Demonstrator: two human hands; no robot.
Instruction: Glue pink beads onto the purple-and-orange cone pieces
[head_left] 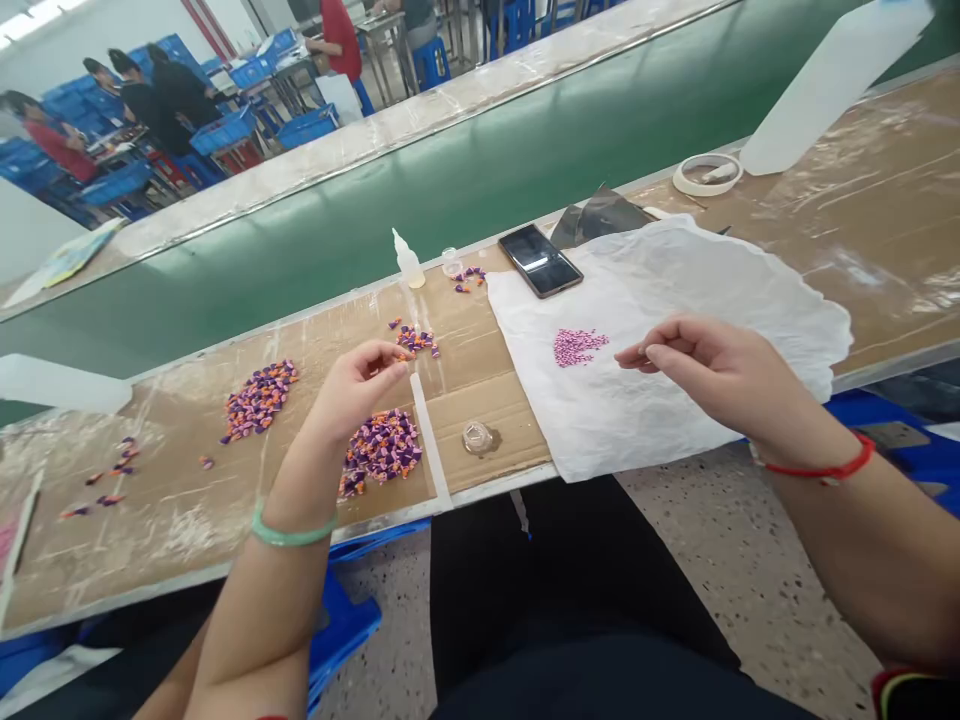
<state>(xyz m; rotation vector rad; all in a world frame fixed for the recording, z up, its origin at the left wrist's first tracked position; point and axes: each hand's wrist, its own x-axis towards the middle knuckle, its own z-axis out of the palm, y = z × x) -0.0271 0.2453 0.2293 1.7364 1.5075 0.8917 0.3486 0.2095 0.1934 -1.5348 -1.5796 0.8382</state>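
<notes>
My left hand [361,385], with a green bangle at the wrist, pinches a small orange-and-purple piece at its fingertips. Under and beside it lies a heap of purple, pink and orange pieces [386,445], with a smaller cluster [420,340] just beyond. My right hand [709,372] hovers over a white paper sheet [637,430], fingers drawn together and thumb against them; whatever they hold is too small to make out. Left of those fingertips, tiny pink beads [576,347] are spread on the sheet. Between the hands sits a small round clear container [477,437].
Toward the table's far edge are a dropper bottle [409,262], a phone [540,260] and a tape roll [707,174]. Another heap of pieces [259,400] lies at left. A green conveyor belt [465,170] runs behind. Several people work in the background.
</notes>
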